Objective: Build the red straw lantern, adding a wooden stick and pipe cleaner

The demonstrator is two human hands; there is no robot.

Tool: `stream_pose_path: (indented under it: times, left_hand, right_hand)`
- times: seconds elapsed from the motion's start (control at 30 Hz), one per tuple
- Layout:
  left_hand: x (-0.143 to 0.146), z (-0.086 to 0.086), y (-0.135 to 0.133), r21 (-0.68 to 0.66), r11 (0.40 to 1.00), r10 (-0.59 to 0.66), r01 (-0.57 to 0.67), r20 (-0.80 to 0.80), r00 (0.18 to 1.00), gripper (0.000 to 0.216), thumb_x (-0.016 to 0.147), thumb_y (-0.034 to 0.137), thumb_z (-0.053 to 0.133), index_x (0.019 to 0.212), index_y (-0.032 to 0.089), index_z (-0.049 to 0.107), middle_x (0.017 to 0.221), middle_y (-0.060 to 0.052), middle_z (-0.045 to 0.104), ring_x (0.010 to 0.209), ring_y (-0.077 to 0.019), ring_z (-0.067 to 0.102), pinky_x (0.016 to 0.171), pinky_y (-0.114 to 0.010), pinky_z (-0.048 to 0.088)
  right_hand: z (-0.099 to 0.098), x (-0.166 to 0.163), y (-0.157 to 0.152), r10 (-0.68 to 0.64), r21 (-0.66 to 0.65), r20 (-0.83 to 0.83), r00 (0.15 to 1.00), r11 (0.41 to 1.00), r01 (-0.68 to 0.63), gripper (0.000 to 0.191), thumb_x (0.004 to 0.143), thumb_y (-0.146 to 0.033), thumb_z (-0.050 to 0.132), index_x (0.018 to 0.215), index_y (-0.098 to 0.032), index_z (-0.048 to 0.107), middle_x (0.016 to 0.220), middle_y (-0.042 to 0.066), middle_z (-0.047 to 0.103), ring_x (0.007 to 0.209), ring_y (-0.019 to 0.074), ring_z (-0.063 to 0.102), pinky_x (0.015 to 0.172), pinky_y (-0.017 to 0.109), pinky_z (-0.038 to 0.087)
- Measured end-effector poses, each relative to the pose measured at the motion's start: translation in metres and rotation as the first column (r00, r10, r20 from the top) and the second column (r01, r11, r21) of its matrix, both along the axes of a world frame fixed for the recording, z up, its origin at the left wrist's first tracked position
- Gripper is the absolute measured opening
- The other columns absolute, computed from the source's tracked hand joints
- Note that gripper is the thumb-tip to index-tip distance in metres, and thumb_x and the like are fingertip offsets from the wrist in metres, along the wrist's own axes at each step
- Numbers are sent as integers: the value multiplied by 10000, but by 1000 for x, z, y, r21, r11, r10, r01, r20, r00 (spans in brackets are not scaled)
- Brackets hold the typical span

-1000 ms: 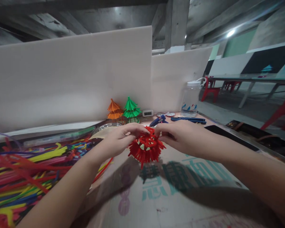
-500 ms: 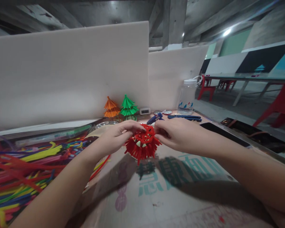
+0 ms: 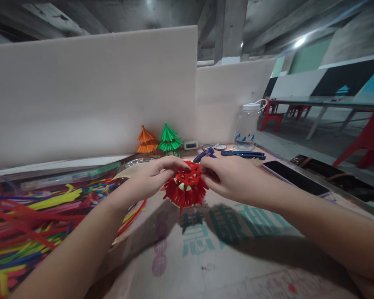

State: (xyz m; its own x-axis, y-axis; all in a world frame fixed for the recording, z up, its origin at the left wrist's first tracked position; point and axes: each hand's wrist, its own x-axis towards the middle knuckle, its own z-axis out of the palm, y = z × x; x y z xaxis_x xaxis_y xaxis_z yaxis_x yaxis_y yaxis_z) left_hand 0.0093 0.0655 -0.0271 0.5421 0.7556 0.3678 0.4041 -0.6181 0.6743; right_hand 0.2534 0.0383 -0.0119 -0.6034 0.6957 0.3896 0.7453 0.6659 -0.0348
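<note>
A red pipe-cleaner tree tier (image 3: 187, 194), fringed around its lower edge with pale patches showing inside, is held up over the table in the middle of the head view. My left hand (image 3: 157, 174) grips its upper left rim between thumb and fingers. At the upper right rim, my right hand (image 3: 222, 172) pinches the same piece with curled fingers; its fingertips are partly hidden. Behind it stand an orange pipe-cleaner tree (image 3: 147, 140) and a green pipe-cleaner tree (image 3: 168, 139). A blue glue gun (image 3: 205, 154) lies just beyond my hands.
Loose coloured pipe cleaners (image 3: 43, 220) are heaped on the left. At the back right are a water bottle (image 3: 245, 128), dark blue pliers-like tool (image 3: 243, 154) and phone (image 3: 294, 177). A small white digital display (image 3: 191, 145) sits before the white partition (image 3: 93, 95).
My right hand has shifted slightly left along the red piece's rim. The view has moved a little, and more of the phone shows. Both hands keep hold.
</note>
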Motion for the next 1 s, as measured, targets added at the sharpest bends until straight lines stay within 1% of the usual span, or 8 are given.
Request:
stream_pose_path:
  times: [0.13, 0.33, 0.47, 0.53, 0.6, 0.73, 0.9, 1.0]
  left_hand:
    - [0, -3, 3, -97, 995, 26, -20, 66, 997, 258, 950, 308, 529, 1118, 217, 703, 1172, -63, 730, 1097, -224, 675, 956, -353, 532]
    - [-3, -15, 16, -202, 971, 163, -128, 166, 973, 397, 952, 482, 586, 1229, 203, 639, 1161, -96, 716, 1051, -245, 665, 883, -364, 532]
    - [-13, -12, 21, -224, 946, 257, -233, 84, 963, 471, 937, 525, 594, 1271, 196, 638, 1135, -102, 728, 976, -243, 685, 832, -377, 549]
    - [-14, -3, 15, -86, 943, 325, -322, 28, 945, 451, 934, 512, 592, 1233, 183, 668, 1127, -105, 727, 987, -253, 683, 858, -401, 545]
    - [-9, 7, 1, 176, 907, 382, -382, 37, 924, 360, 954, 453, 570, 1137, 179, 715, 1169, -108, 716, 1082, -263, 660, 949, -423, 513]
    - [13, 16, -30, 606, 749, 359, -265, -35, 933, 241, 1003, 315, 548, 1061, 201, 752, 1156, -87, 735, 1118, -250, 641, 1003, -431, 455]
    - [35, 4, -45, 825, 544, 362, -150, -70, 930, 140, 992, 242, 618, 1014, 188, 745, 1044, -62, 779, 970, -225, 671, 872, -383, 462]
    - [38, -1, -45, 857, 487, 360, -168, -22, 933, 118, 987, 236, 635, 1029, 182, 731, 1001, -56, 787, 957, -223, 668, 869, -379, 463]
  right_hand:
    - [-4, -2, 4, 13, 58, -37, 999, 998, -10, 153, 946, -224, 503, 795, -199, 510, 687, -14, 572, 619, 129, 442, 610, 298, 189]
    - [0, 7, 15, 27, 65, -125, 992, 998, -19, 171, 901, -221, 544, 751, -208, 464, 649, -39, 513, 576, 108, 387, 594, 274, 230]
    - [5, 12, 15, 78, 55, -138, 987, 996, -71, 136, 882, -198, 556, 760, -208, 497, 650, -42, 518, 581, 106, 402, 587, 265, 238]
    - [5, 11, 14, 95, 64, -126, 988, 994, -87, 149, 897, -206, 549, 752, -205, 511, 648, -41, 524, 585, 107, 401, 598, 268, 245]
    - [3, 9, 11, 107, 82, -112, 988, 992, -98, 168, 910, -205, 536, 742, -199, 531, 657, -31, 549, 599, 111, 410, 613, 275, 252]
    - [1, 4, 5, 131, 133, -111, 985, 984, -116, 148, 895, -164, 530, 770, -187, 605, 708, 6, 628, 644, 128, 466, 614, 274, 257]
    - [2, 4, -1, 184, 200, -138, 973, 968, -155, 162, 902, -157, 508, 831, -180, 652, 752, 25, 681, 650, 134, 496, 597, 277, 254]
    - [3, 4, -2, 186, 219, -145, 972, 964, -152, 160, 881, -140, 508, 814, -179, 648, 743, 22, 678, 648, 134, 504, 598, 278, 264]
